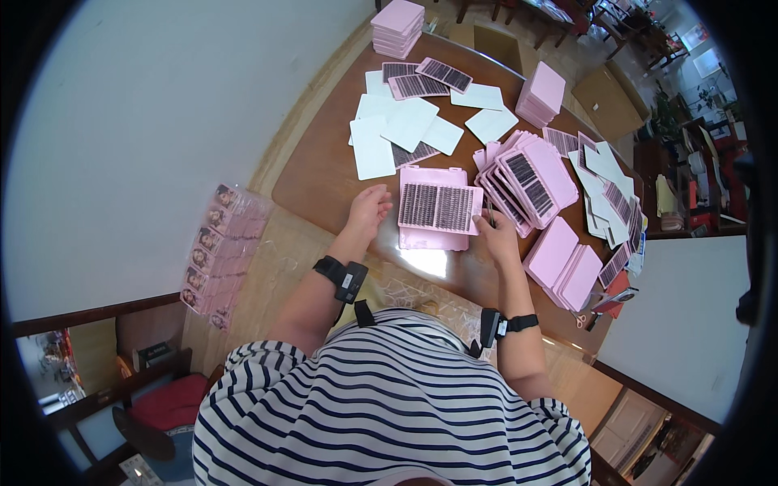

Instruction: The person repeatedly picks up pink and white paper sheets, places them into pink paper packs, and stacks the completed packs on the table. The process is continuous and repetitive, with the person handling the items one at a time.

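Note:
An open pink case [435, 208] lies on the brown table [324, 170] in front of me, its tray filled with rows of dark false lashes. My left hand [369, 208] rests just left of the case, fingers loosely curled, holding nothing I can see. At the case's right edge, my right hand [496, 231] pinches thin tweezers [490, 212] that point up toward the tray. Both wrists wear black bands.
A fanned pile of open pink lash cases [527, 178] lies right of my hands. White cards [397, 130] and lash trays [425, 79] cover the far table. Closed pink case stacks [397, 24] [541, 93] [563, 259] stand around. Printed packets [219, 251] lie at left.

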`<act>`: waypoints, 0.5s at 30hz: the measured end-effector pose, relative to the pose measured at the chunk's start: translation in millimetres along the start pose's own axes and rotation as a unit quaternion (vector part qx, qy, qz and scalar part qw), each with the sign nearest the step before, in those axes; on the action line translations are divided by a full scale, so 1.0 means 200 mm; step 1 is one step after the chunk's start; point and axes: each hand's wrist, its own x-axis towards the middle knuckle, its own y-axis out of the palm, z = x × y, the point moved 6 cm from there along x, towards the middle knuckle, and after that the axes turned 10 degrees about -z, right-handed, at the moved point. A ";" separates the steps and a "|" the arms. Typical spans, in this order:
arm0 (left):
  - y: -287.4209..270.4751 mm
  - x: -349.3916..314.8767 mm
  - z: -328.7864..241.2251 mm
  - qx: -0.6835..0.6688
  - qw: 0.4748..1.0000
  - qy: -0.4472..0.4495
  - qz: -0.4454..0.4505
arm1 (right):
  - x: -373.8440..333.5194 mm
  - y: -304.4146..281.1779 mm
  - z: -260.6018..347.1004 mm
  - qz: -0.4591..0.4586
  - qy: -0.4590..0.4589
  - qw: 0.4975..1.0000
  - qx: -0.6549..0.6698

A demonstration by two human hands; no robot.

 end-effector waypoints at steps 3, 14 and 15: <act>0.01 0.01 0.00 -0.014 1.000 -0.013 0.006 | 0.01 -0.01 -0.03 -0.019 -0.027 0.999 -0.028; -0.18 0.17 0.09 0.159 0.987 -0.012 0.019 | 0.02 -0.18 -0.26 -0.120 -0.070 0.982 -0.125; -0.20 0.17 0.11 0.208 0.978 0.009 0.027 | 0.01 -0.19 -0.31 -0.123 -0.044 0.984 -0.121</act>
